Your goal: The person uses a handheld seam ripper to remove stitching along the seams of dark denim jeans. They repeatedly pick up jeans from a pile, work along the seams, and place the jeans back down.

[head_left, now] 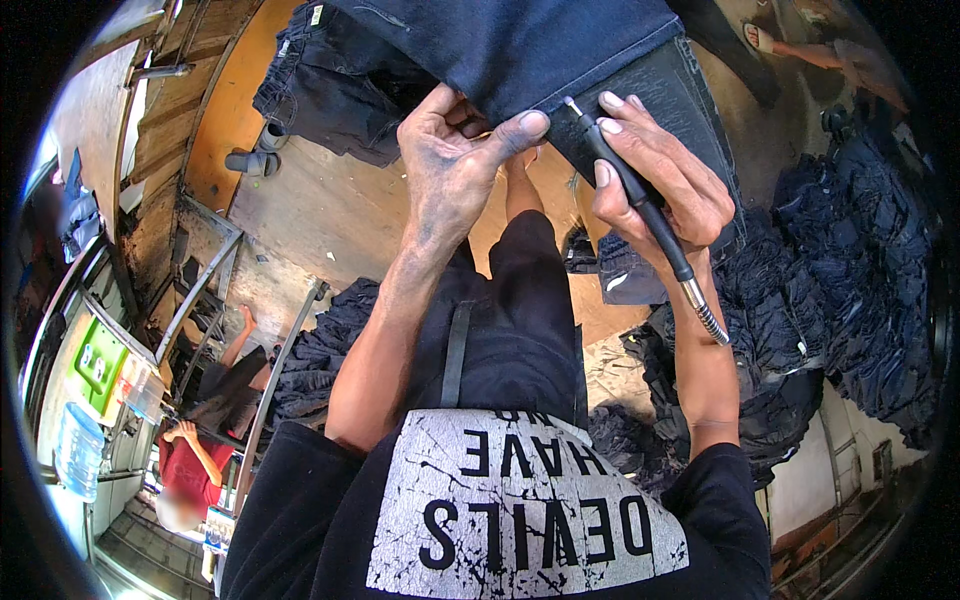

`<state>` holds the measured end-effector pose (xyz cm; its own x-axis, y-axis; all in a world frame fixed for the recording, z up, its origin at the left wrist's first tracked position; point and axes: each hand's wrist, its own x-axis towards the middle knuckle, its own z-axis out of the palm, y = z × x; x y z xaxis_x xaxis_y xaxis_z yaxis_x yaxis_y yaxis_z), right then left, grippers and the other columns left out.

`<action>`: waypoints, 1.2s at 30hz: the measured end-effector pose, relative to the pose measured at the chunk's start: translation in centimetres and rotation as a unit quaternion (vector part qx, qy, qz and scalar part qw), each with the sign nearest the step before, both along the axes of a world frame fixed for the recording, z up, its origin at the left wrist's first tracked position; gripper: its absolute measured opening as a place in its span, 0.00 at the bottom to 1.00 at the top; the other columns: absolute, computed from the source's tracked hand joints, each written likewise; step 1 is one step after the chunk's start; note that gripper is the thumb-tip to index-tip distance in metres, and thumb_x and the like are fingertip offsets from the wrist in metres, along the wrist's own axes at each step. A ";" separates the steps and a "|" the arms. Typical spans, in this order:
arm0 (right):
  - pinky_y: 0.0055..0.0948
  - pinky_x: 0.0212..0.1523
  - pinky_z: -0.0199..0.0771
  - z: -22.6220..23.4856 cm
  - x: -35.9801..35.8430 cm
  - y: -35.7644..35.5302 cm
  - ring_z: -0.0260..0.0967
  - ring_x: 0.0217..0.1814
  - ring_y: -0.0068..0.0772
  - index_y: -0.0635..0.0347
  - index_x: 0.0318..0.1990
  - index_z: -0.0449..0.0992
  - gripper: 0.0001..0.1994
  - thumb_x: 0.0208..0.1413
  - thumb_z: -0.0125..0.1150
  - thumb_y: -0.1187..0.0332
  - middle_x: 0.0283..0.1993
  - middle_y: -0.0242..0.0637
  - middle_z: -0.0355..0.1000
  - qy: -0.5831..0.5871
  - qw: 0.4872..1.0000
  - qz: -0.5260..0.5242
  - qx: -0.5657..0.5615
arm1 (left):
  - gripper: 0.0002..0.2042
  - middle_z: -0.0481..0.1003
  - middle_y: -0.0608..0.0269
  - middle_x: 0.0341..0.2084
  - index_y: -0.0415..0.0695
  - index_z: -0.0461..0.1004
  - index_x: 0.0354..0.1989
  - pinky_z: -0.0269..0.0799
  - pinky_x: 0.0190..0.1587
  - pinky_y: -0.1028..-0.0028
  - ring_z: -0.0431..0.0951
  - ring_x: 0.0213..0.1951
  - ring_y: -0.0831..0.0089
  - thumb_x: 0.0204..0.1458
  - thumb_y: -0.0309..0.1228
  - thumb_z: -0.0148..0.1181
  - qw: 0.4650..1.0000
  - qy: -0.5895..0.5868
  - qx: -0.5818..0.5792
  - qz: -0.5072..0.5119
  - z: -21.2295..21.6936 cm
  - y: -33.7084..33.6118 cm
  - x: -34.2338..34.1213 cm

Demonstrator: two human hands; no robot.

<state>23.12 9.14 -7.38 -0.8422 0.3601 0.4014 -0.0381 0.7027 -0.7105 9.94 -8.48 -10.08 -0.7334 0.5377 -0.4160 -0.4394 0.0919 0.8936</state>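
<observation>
Dark blue denim (530, 50) lies over a worn, dark flat board (650, 105) in front of me. My left hand (445, 165) is closed on the denim's near edge, its smudged thumb on top and its fingers curled beneath. In my right hand (670, 180) is a black pen-shaped rotary grinder handpiece (632, 185), held like a pencil. A metal spring sleeve shows at its rear end. The handpiece's small pale tip points at the stitched hem, close to my left thumb; whether it touches the cloth I cannot tell.
A large heap of dark garments (840, 240) fills the right side. More dark trousers (340, 90) lie at the upper left, near sandals (252, 162) on the floor. A person in a red shirt (190, 470) sits at the lower left, beside a metal frame (200, 295). Another person's foot (758, 38) shows top right.
</observation>
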 end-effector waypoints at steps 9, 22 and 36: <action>0.48 0.61 0.88 -0.3 0.3 0.2 0.87 0.55 0.49 0.64 0.45 0.89 0.14 0.50 0.77 0.72 0.44 0.48 0.87 0.002 1.000 -0.020 -0.002 | 0.30 0.83 0.44 0.46 0.29 0.77 0.58 0.88 0.57 0.61 0.88 0.48 0.61 0.52 0.32 0.84 1.000 -0.004 0.027 0.000 -0.6 0.0 0.0; 0.51 0.64 0.85 -0.4 0.4 0.1 0.86 0.57 0.52 0.67 0.47 0.87 0.15 0.50 0.71 0.77 0.49 0.53 0.87 0.004 0.999 -0.045 -0.006 | 0.18 0.85 0.52 0.39 0.36 0.81 0.44 0.88 0.49 0.68 0.88 0.40 0.69 0.53 0.32 0.83 0.999 -0.032 0.012 0.026 0.2 0.2 0.6; 0.52 0.63 0.86 0.3 -0.2 1.3 0.87 0.56 0.51 0.69 0.45 0.87 0.13 0.51 0.73 0.76 0.44 0.51 0.86 0.012 0.999 0.010 -0.029 | 0.12 0.87 0.62 0.38 0.36 0.86 0.43 0.81 0.50 0.71 0.85 0.41 0.75 0.52 0.23 0.81 0.996 -0.040 0.080 0.013 -5.7 -1.2 -1.2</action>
<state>22.88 10.40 -7.09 -0.8402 0.3663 0.3998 -0.0690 0.6590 -0.7490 8.70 -9.71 -15.76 -0.7151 0.5835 -0.3849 -0.5110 -0.0606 0.8575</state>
